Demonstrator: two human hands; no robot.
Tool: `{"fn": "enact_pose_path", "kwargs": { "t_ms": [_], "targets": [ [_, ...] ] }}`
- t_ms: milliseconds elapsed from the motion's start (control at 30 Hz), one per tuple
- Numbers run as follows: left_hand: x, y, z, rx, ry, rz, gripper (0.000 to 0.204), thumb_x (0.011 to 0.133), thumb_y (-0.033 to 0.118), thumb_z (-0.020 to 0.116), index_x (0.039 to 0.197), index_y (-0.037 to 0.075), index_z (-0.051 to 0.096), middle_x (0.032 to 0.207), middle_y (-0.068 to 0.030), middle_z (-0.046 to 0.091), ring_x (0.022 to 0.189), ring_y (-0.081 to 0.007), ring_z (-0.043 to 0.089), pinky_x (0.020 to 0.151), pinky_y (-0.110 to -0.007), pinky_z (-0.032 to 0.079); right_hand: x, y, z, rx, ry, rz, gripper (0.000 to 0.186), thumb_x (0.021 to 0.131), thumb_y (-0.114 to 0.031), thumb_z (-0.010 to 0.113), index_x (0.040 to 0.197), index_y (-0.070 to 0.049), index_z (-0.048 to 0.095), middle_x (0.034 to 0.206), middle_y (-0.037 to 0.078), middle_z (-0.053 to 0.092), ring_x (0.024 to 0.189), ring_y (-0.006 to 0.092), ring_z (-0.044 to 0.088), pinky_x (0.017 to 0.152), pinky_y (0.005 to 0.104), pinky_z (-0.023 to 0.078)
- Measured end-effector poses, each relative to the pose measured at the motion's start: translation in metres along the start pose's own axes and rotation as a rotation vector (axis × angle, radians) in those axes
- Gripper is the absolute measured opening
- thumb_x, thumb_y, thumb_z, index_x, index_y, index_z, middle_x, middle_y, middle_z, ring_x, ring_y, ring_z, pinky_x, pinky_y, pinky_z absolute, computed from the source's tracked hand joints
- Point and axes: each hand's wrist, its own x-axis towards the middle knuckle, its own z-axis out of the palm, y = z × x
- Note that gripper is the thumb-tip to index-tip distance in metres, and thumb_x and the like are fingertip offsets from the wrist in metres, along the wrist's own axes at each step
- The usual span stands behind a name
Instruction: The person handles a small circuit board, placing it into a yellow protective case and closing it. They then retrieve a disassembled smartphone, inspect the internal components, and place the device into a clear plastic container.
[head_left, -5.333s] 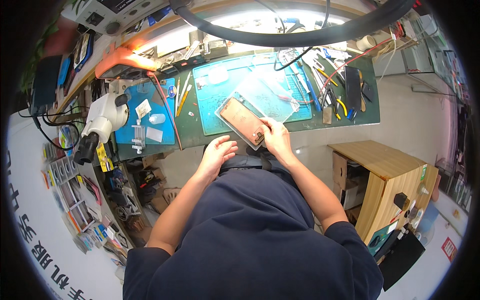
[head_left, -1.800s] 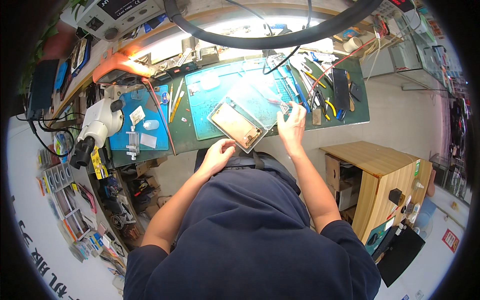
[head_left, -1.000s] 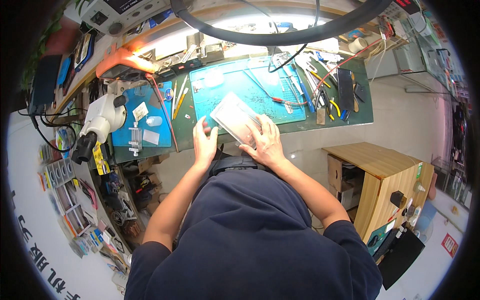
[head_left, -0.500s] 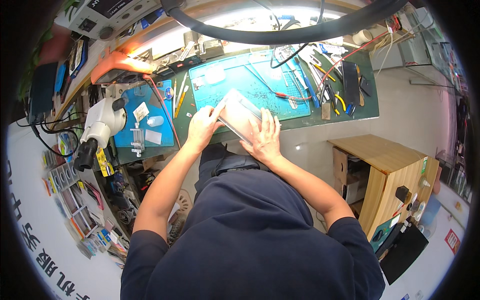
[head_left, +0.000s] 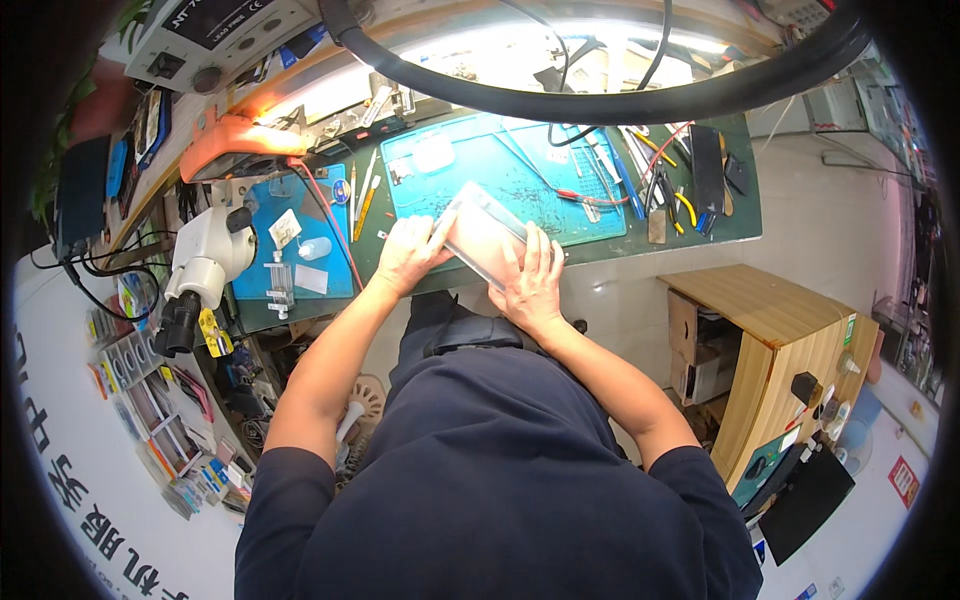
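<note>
A flat, pale pink rectangular thing with clear or silvery edges (head_left: 482, 232) is tilted between my hands at the front edge of the bench. Its exact kind I cannot make out in the glare. My left hand (head_left: 408, 252) grips its left edge, thumb and forefinger closed on it. On the other side, my right hand (head_left: 533, 283) holds it with the fingers laid across its face and right edge. Beneath and beyond it lies a blue work mat (head_left: 420, 185), where tweezers (head_left: 525, 158) and a red-tipped probe lead (head_left: 580, 196) rest.
A white microscope (head_left: 208, 250) stands at the left, near an orange lamp-like device (head_left: 235, 150). Pliers (head_left: 685, 208), a dark phone-like slab (head_left: 707, 165) and several tools lie at the right. A black ring-shaped arm (head_left: 600, 108) hangs over the bench; a wooden cabinet (head_left: 750, 310) stands right.
The pink thing has turned slightly in my hands, showing its clear edge more. My left fingers have shifted a little along its edge. The whole view has moved slightly.
</note>
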Motion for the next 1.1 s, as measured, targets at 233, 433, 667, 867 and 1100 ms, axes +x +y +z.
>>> {"fn": "enact_pose_path", "kwargs": {
  "t_ms": [233, 433, 667, 867, 1100],
  "targets": [
    [-0.006, 0.015, 0.003, -0.023, -0.024, -0.143, 0.086, 0.070, 0.025, 0.080, 0.146, 0.007, 0.042, 0.104, -0.0101, 0.054, 0.098, -0.0263, 0.055, 0.085, -0.038, 0.046, 0.007, 0.002, -0.015, 0.014, -0.144, 0.042, 0.095, 0.065, -0.031, 0.077, 0.149, -0.013, 0.035, 0.147, 0.031, 0.028, 0.133, 0.0455, 0.032, 0.107, 0.0586, 0.026],
    [-0.031, 0.080, -0.007, -0.564, 0.288, -0.823, 0.069, 0.087, 0.004, 0.060, 0.149, 0.000, 0.029, 0.131, -0.0231, 0.045, 0.123, -0.0354, 0.048, 0.105, -0.044, 0.040, 0.010, -0.003, -0.029, 0.101, -0.114, 0.012, 0.091, 0.062, -0.030, 0.077, 0.145, -0.015, 0.043, 0.145, 0.028, 0.032, 0.131, 0.0437, 0.034, 0.107, 0.0569, 0.026],
    [-0.066, 0.109, -0.038, -2.096, 0.296, -1.104, 0.045, 0.101, 0.026, 0.057, 0.138, 0.000, 0.046, 0.130, -0.0105, 0.058, 0.115, -0.0211, 0.060, 0.097, -0.039, 0.051, 0.033, -0.057, -0.068, 0.175, -0.172, -0.270, 0.097, 0.057, -0.025, 0.080, 0.146, -0.014, 0.044, 0.143, 0.030, 0.036, 0.130, 0.0428, 0.037, 0.106, 0.0534, 0.028],
    [-0.140, 0.096, -0.053, -2.129, 0.498, -1.210, 0.045, 0.102, 0.024, 0.054, 0.140, 0.002, 0.045, 0.134, -0.0118, 0.056, 0.121, -0.0265, 0.058, 0.102, -0.043, 0.048, 0.060, -0.110, -0.075, 0.388, -0.448, -0.365, 0.081, 0.079, -0.040, 0.077, 0.144, -0.006, 0.043, 0.142, 0.025, 0.041, 0.130, 0.0420, 0.042, 0.106, 0.0498, 0.036],
    [-0.240, 0.051, -0.106, -1.906, 0.609, -1.310, 0.040, 0.103, 0.034, 0.052, 0.130, 0.004, 0.052, 0.121, -0.0072, 0.063, 0.107, -0.0178, 0.064, 0.092, -0.036, 0.054, 0.082, -0.196, 0.005, 1.089, -1.069, 0.194, 0.051, 0.098, -0.025, 0.063, 0.138, 0.003, 0.047, 0.123, 0.011, 0.062, 0.108, 0.0157, 0.059, 0.093, 0.0302, 0.047]
  ]
}}
